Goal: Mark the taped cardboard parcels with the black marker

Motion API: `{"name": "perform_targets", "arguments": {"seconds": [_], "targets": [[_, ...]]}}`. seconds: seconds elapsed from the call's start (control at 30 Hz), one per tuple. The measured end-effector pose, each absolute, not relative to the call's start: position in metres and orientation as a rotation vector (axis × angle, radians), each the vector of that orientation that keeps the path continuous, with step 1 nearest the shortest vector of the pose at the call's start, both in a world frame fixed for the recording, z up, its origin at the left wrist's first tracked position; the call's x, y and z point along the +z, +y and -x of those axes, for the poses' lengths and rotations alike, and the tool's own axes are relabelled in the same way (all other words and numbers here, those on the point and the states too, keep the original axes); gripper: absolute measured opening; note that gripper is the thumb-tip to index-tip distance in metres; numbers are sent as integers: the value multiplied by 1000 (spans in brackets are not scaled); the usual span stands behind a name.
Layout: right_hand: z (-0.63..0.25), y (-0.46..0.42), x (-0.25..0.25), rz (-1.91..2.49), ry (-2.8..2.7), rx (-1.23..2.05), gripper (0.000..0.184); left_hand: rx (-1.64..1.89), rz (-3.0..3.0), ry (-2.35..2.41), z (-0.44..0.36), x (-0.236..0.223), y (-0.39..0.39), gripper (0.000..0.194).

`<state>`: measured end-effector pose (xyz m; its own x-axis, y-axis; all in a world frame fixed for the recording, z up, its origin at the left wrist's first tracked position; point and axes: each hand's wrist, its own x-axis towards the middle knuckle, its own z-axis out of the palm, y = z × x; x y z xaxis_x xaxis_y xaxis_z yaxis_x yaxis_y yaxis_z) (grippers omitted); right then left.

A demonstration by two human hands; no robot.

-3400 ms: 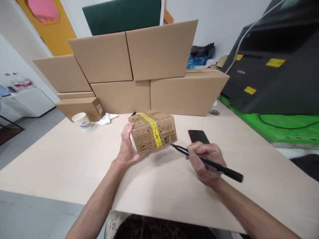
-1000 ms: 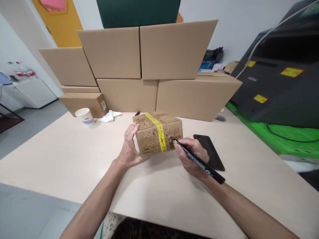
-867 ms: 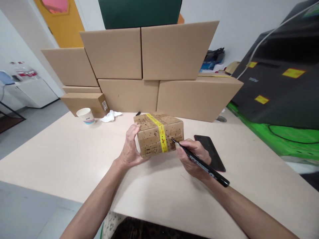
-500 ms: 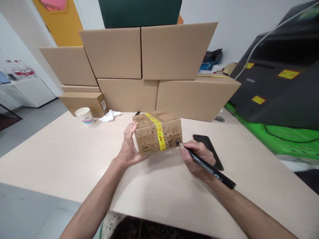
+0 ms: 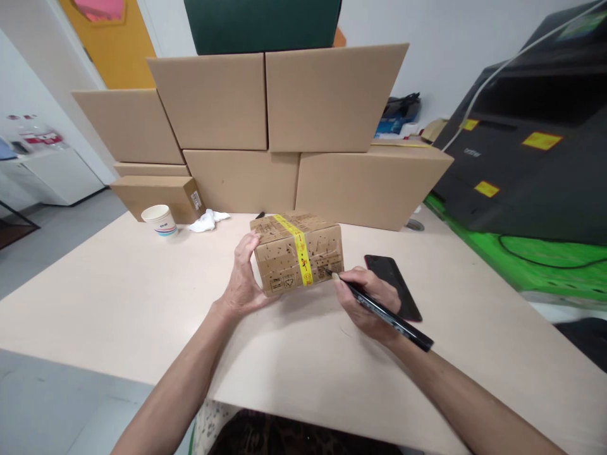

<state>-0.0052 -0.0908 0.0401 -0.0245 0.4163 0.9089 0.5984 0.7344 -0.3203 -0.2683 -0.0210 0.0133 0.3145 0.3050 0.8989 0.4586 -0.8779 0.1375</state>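
While the dark machine (image 5: 531, 170) at the right bears grey lettering that seems to read "brother", the writing on its yellow stickers (image 5: 542, 140) is too blurred to read. The small box (image 5: 277, 262) has a printed recycling mark, dark specks and a band of yellow tape (image 5: 302, 253) whose red and black characters are illegible; so are the pale letters on the marker pen (image 5: 386, 317).

The small box is between the hands, tilted above the desk (image 5: 118, 303). The left hand (image 5: 244, 281) grips its left side, thumb underneath; the right hand (image 5: 367, 303) pinches the marker pen, its tip at the square code low on the front. Whether the tip touches is hard to tell.

The right hand partly hides a phone (image 5: 396, 281). A green box (image 5: 265, 25) above the stacked cartons (image 5: 220, 104) is cut off by the top edge.
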Motion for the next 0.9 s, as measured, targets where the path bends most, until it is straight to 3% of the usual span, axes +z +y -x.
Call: {"name": "perform_targets", "arguments": {"seconds": [0.9], "targets": [[3, -92, 34, 795, -1708, -218, 17, -1598, 2434, -731, 269, 15, -22, 124]]}}
